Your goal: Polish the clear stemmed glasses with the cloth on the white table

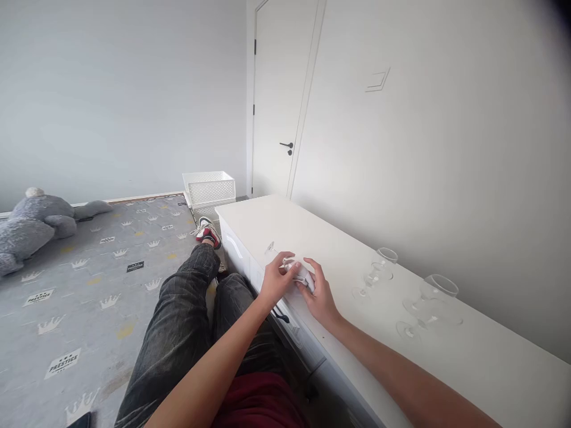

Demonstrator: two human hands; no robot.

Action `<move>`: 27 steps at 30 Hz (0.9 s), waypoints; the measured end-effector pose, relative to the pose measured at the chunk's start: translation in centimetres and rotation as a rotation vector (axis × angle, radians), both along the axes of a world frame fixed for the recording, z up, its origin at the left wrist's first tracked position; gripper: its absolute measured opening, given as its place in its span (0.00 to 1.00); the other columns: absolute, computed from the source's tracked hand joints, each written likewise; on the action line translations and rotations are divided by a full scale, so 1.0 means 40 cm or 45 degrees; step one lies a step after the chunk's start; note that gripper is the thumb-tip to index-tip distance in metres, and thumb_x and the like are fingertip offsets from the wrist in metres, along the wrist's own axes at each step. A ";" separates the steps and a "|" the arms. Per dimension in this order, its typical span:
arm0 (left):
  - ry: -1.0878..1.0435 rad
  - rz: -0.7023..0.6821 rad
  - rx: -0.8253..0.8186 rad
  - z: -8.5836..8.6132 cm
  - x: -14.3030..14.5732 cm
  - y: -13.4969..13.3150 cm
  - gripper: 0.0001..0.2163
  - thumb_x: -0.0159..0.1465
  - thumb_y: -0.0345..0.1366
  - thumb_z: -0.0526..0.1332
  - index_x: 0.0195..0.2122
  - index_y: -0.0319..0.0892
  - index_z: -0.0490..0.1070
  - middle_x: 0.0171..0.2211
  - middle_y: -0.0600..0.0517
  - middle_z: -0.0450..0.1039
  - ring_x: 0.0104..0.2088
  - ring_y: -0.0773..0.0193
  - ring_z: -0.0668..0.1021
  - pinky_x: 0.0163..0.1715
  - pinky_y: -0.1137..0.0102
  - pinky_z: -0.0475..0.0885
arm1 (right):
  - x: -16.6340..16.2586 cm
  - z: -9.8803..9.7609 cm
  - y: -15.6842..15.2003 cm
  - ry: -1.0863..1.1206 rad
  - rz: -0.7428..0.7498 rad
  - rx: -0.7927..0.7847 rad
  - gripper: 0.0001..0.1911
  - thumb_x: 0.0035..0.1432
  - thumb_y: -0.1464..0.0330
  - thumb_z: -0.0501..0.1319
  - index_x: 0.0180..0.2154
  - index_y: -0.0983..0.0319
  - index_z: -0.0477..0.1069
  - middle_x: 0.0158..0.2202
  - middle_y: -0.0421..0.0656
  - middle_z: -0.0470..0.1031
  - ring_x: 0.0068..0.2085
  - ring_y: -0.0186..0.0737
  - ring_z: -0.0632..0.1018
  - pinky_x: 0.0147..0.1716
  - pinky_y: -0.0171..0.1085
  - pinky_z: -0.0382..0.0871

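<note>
Over the near edge of the white cabinet top, my left hand [277, 278] is closed around a stemmed glass [270, 247]. The glass is tilted, its clear foot pointing away to the left, and most of its bowl is hidden by fingers and fabric. My right hand [322, 297] grips a white cloth [304, 278] bunched against the glass, with thumb and fingers curled about it. Both hands are close together, the left thumb pressing on the cloth.
More clear stemmed glasses [379, 272] stand along the cabinet top [276, 223] to the right, near the wall, one larger glass [435, 297] among them. A white perforated basket [209, 189] is beyond the cabinet. At left, a grey plush toy [38, 223] lies on a patterned mattress [107, 261].
</note>
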State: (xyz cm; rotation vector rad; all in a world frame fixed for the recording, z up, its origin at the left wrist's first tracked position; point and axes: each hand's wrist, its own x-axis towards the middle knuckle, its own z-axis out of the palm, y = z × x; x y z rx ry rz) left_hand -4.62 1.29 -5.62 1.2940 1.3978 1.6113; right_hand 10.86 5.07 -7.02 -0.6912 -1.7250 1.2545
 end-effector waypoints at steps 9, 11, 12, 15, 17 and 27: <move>-0.251 -0.473 0.289 -0.057 -0.058 0.015 0.21 0.65 0.46 0.69 0.57 0.47 0.71 0.69 0.42 0.61 0.50 0.58 0.79 0.50 0.64 0.74 | 0.030 0.024 0.031 0.424 0.328 -0.759 0.40 0.55 0.67 0.72 0.66 0.47 0.62 0.50 0.42 0.80 0.52 0.47 0.79 0.49 0.44 0.73; -0.309 -0.482 0.282 -0.058 -0.055 0.015 0.20 0.64 0.45 0.71 0.55 0.45 0.73 0.69 0.40 0.62 0.51 0.56 0.79 0.51 0.63 0.74 | 0.026 0.023 0.030 0.435 0.319 -0.773 0.41 0.54 0.69 0.72 0.67 0.47 0.62 0.53 0.42 0.79 0.54 0.48 0.78 0.50 0.45 0.73; -0.323 -0.475 0.260 -0.055 -0.049 0.013 0.19 0.64 0.46 0.71 0.53 0.45 0.74 0.69 0.40 0.62 0.51 0.56 0.79 0.50 0.63 0.74 | 0.022 0.023 0.026 0.409 0.306 -0.745 0.42 0.54 0.70 0.71 0.67 0.46 0.61 0.54 0.42 0.79 0.54 0.48 0.78 0.51 0.45 0.72; -0.267 -0.396 0.190 -0.034 -0.027 0.005 0.19 0.65 0.47 0.69 0.52 0.43 0.75 0.62 0.41 0.70 0.47 0.58 0.79 0.46 0.66 0.75 | 0.007 0.022 0.003 0.243 0.292 -0.556 0.41 0.54 0.73 0.67 0.67 0.47 0.61 0.55 0.42 0.79 0.57 0.48 0.78 0.54 0.46 0.71; -0.192 -0.343 0.168 -0.017 -0.020 0.002 0.22 0.64 0.49 0.70 0.55 0.43 0.73 0.52 0.44 0.77 0.43 0.59 0.79 0.43 0.67 0.74 | 0.000 0.025 -0.010 0.156 0.296 -0.443 0.39 0.54 0.74 0.66 0.66 0.47 0.63 0.55 0.42 0.79 0.57 0.49 0.78 0.55 0.47 0.70; -0.274 -0.435 0.188 -0.026 -0.037 0.002 0.31 0.61 0.55 0.70 0.60 0.45 0.65 0.57 0.40 0.72 0.49 0.55 0.80 0.46 0.65 0.77 | 0.029 0.033 0.029 0.474 0.282 -0.785 0.55 0.52 0.71 0.70 0.73 0.40 0.47 0.52 0.40 0.81 0.51 0.44 0.81 0.51 0.44 0.73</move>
